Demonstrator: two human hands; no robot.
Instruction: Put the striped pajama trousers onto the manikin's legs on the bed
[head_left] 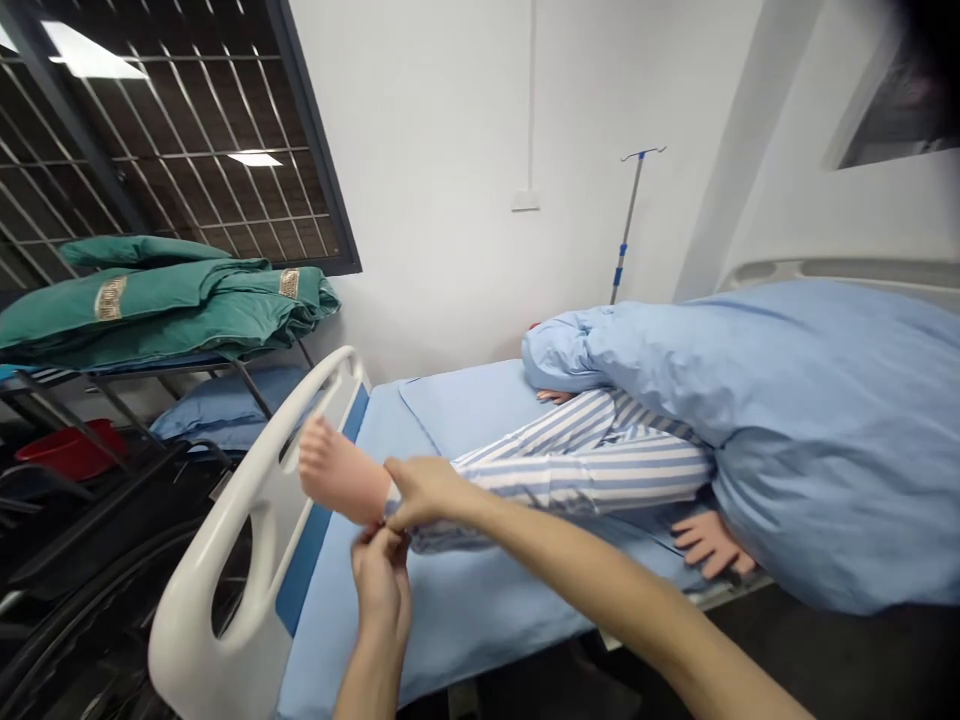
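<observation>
A manikin-like figure in blue-and-white striped trousers lies on the bed, its bare foot raised near the footboard. My right hand is wrapped over the lower trouser leg at the ankle, thumb and fingers closed around it. Just below, my left hand pinches at the underside of the trouser cuff, fingertips pressed together. What lies exactly between those fingertips is partly hidden. A blue quilt covers the upper part of the figure, and one of its hands sticks out at the mattress edge.
The white footboard rises at the left end of the bed sheet. Beyond it are a wheelchair, a red basin and a rack with folded green quilts. An IV pole stands by the wall.
</observation>
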